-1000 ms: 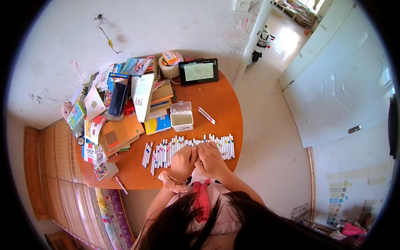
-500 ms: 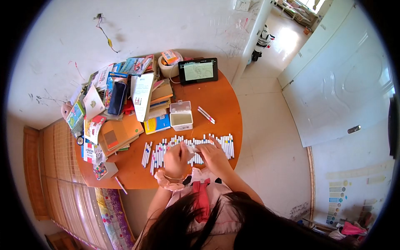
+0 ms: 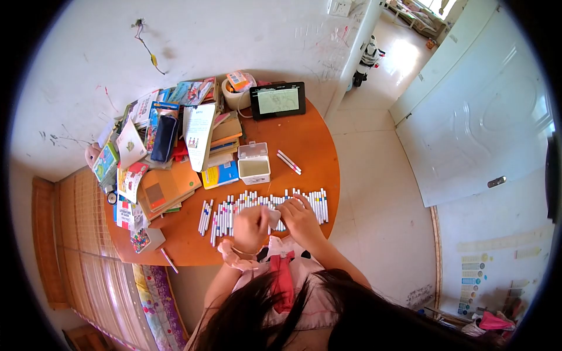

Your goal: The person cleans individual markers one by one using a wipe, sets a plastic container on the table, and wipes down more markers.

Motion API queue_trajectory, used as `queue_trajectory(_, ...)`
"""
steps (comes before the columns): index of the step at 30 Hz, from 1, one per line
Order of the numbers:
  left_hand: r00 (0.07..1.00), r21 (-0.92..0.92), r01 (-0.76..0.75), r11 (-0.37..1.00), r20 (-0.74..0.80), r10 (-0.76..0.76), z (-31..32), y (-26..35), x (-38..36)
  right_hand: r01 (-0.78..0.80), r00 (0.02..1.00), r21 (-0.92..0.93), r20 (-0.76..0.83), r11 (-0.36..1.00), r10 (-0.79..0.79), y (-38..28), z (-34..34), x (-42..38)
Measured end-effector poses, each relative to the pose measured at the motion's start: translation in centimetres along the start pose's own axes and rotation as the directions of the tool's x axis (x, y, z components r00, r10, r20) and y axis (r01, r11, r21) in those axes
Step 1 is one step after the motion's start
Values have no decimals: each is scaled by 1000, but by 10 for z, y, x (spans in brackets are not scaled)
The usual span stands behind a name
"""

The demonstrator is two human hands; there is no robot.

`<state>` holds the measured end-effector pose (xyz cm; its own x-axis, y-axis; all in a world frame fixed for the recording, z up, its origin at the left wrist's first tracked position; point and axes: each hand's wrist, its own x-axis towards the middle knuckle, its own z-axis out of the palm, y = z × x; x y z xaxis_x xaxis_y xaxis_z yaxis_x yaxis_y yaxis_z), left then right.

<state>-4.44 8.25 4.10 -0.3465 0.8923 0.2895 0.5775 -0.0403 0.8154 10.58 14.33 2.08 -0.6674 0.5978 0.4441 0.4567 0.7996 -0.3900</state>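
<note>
My left hand (image 3: 250, 227), with a pink scrunchie at the wrist, is closed around a crumpled white wipe (image 3: 273, 218). Close beside it, my right hand (image 3: 300, 223) has its fingers curled round a slim white marker, mostly hidden by the fingers and the wipe. Both hands hover over a long row of white markers (image 3: 319, 206) with coloured bands, laid side by side on the table. Several more markers (image 3: 205, 216) lie just left of the row. Beyond the hands stands a white plastic box (image 3: 254, 169) with its clear lid raised.
The round orange table (image 3: 304, 140) also carries a tablet (image 3: 278, 100), two markers (image 3: 289, 162), and a pile of books (image 3: 170, 181) with a dark pencil case (image 3: 165, 137). A container of colourful beads (image 3: 146, 240) and one marker (image 3: 170, 260) are near the left front edge.
My left hand has turned and shifted slightly lower, and the white wipe has changed shape between my hands. The right hand stays nearly in place. The markers on the table look unmoved.
</note>
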Motion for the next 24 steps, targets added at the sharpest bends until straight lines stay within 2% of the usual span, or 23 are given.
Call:
queue_trajectory(2, 977, 14, -203, 979, 65, 201, 6, 11, 0, 93, 995, -4, -47, 996, -93, -4, 5, 3)
queue_trajectory(6, 983, 97, -178, 979, -21, 181, -3, -3, 9, -18, 1000, 110, 16, 994, 17, 4, 3, -4)
queue_trajectory(9, 980, 173, -157, 972, -96, 175, -19, -1, 10, 5, 999, 22, -54, 1000, -4, 15, 0, -5)
queue_trajectory(11, 985, 183, -146, 972, -59, 160, -17, -2, 6, 9, 998, 11, -58, 1000, -8, 11, -1, -2)
queue_trajectory(13, 995, 50, -89, 995, 48, 86, -4, -1, 1, 46, 999, 70, -27, 996, -44, 4, 0, 0)
queue_trajectory(14, 987, 21, -102, 995, 128, 99, -3, 3, 2, 45, 999, 70, -27, 997, -43, 2, 0, 2)
queue_trajectory(16, 987, 42, -113, 993, 116, 107, -1, -3, 2, 54, 997, 95, 52, 994, -60, -1, 0, 4)
queue_trajectory(21, 993, 102, -115, 988, 34, 112, -16, -13, 3, 47, 997, 65, 57, 997, -50, 11, 0, -1)
queue_trajectory(23, 990, 115, -141, 983, 43, 137, -11, -13, 2, 98, 995, 65, 0, 993, -98, 9, 2, 1)
queue_trajectory(24, 988, 108, -117, 987, 116, 104, -5, -11, 1, 97, 995, 66, 0, 993, -97, 4, 3, 2)
